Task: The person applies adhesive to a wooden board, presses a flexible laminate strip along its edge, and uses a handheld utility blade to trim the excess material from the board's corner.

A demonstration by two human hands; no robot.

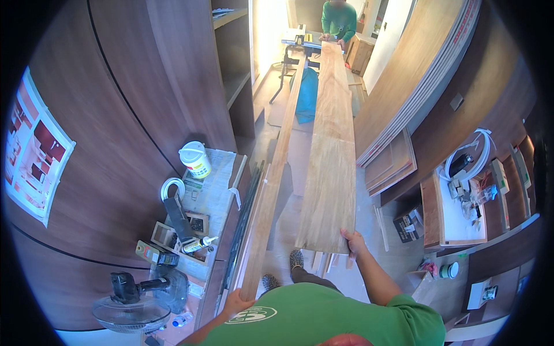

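My right hand (355, 243) grips the near right corner of a wide wooden board (329, 173), which stretches away from me. At the far end, a person in a green shirt (339, 20) has both hands on it, beside what looks like a table saw (303, 40). A long, narrow wooden strip (278, 164) runs alongside on the left. My left hand (238, 302) is closed round its near end, fingers partly hidden.
Large wooden panels (415, 75) lean on the right. A left-hand bench (210, 167) carries a white bucket (195, 160), a sealant tube (199, 244) and a fan (135, 308). A blue bag (307, 95) lies beneath the far boards. A cardboard box (408, 225) sits on the right-hand floor.
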